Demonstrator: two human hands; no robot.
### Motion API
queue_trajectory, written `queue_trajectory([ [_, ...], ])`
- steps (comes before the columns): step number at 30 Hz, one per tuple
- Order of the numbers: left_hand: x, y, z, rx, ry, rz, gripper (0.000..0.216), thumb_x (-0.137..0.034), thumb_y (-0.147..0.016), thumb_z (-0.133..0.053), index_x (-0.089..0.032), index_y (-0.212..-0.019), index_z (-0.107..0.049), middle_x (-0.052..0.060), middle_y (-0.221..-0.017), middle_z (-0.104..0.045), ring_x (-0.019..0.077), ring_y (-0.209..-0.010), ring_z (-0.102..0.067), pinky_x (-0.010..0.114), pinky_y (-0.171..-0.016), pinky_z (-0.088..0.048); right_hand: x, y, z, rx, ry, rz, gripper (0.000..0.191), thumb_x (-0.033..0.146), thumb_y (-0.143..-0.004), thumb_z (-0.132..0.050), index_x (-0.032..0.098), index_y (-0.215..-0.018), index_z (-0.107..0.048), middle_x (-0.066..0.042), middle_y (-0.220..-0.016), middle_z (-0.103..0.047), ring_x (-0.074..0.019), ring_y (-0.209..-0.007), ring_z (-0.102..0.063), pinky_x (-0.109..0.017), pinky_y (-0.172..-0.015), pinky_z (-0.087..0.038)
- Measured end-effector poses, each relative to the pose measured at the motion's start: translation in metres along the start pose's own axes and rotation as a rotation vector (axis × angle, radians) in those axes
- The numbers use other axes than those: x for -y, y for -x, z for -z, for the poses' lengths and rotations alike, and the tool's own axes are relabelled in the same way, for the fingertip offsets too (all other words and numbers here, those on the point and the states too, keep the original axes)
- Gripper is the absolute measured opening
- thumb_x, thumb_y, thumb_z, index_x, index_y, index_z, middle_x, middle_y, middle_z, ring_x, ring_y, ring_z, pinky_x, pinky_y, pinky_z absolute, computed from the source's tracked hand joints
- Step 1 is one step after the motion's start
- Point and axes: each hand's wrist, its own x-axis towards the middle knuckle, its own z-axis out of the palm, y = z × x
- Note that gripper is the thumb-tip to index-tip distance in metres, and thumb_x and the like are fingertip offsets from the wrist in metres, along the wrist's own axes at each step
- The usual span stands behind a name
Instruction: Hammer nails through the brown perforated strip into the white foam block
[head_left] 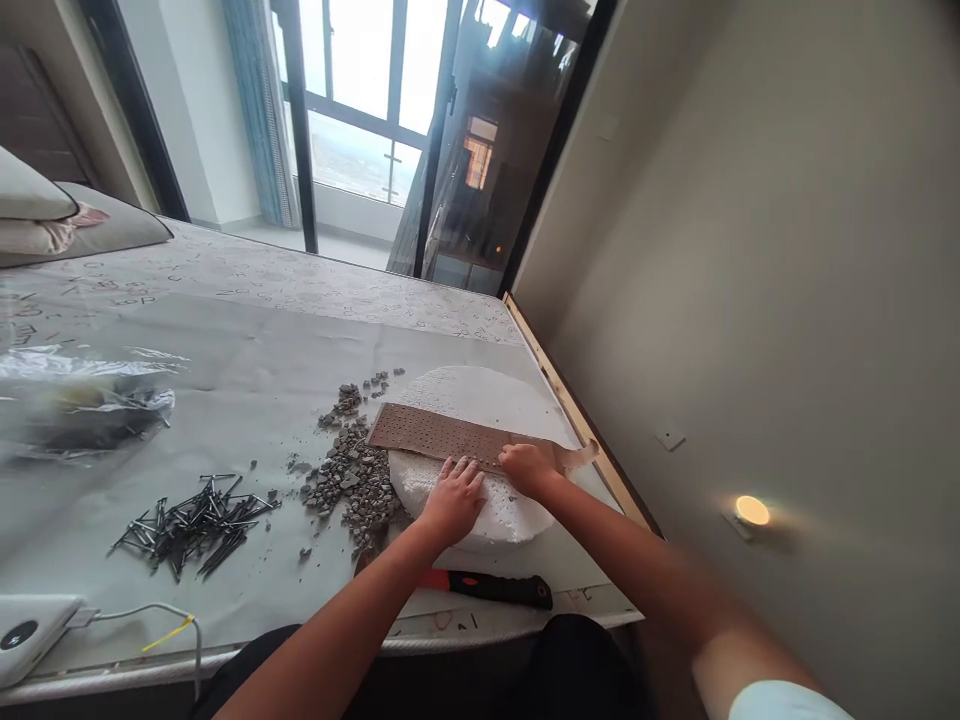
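Note:
A brown strip dotted with rows of small holes lies across a thick white foam disc. My left hand rests on the disc, its fingers spread and the fingertips at the strip's near edge. Beside it, my right hand is closed, low over the right half of the strip. Whatever is in its fingers is hidden. The strip's right end curls up near the wooden edge. A heap of grey stone chips borders the disc on the left.
Black nails lie piled at left. A tool with a black and red handle lies in front of the disc, its head mostly hidden. A white power bank with a cable and a clear plastic bag are farther left. A wall rises at right.

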Motion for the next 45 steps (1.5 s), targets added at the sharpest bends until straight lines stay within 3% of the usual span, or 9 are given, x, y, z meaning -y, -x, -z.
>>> queue_trajectory([
  [9,0.000,0.000,-0.003,0.017,0.073,0.030,0.041,-0.030,-0.087,-0.041,-0.016,-0.124,-0.051,0.012,-0.140,-0.041,0.0274,-0.133,-0.029,0.049,-0.111,-0.015,-0.012,-0.001,0.007,0.053,0.023,0.113,0.024,0.007,-0.083,-0.045,0.014,-0.092,-0.065,-0.014,-0.096,-0.066,-0.0194,-0.085,-0.064,-0.026,-0.072,-0.046],
  [23,0.004,0.000,-0.002,0.033,0.060,0.049,0.042,-0.028,-0.083,-0.046,-0.016,-0.122,-0.053,0.013,-0.140,-0.042,0.0275,-0.133,-0.030,0.050,-0.110,-0.017,0.009,-0.011,-0.004,0.047,-0.020,-0.112,0.020,0.013,-0.081,-0.048,0.013,-0.094,-0.063,-0.016,-0.090,-0.070,-0.0247,-0.087,-0.067,-0.029,-0.067,-0.048],
  [32,0.006,-0.002,-0.002,0.018,0.035,0.060,0.040,-0.027,-0.082,-0.045,-0.018,-0.120,-0.054,0.012,-0.138,-0.045,0.0274,-0.131,-0.034,0.051,-0.110,-0.018,0.001,-0.015,-0.005,0.046,-0.014,-0.016,0.019,0.010,-0.080,-0.049,0.012,-0.094,-0.063,-0.015,-0.092,-0.069,-0.0236,-0.087,-0.066,-0.028,-0.070,-0.048],
  [40,0.006,-0.002,-0.002,0.019,0.051,0.046,0.040,-0.027,-0.085,-0.041,-0.016,-0.121,-0.053,0.014,-0.139,-0.044,0.0276,-0.132,-0.032,0.050,-0.110,-0.018,-0.007,-0.013,0.009,0.068,0.005,0.152,0.021,0.009,-0.083,-0.047,0.013,-0.099,-0.061,-0.014,-0.095,-0.068,-0.0211,-0.089,-0.065,-0.027,-0.074,-0.047],
  [45,0.007,-0.003,-0.001,0.024,0.056,0.043,0.039,-0.027,-0.085,-0.041,-0.017,-0.120,-0.054,0.013,-0.139,-0.043,0.0271,-0.132,-0.032,0.051,-0.110,-0.018,-0.006,-0.016,0.013,0.074,0.019,0.152,0.023,0.009,-0.080,-0.051,0.011,-0.100,-0.062,-0.016,-0.096,-0.067,-0.0224,-0.090,-0.065,-0.027,-0.074,-0.048],
])
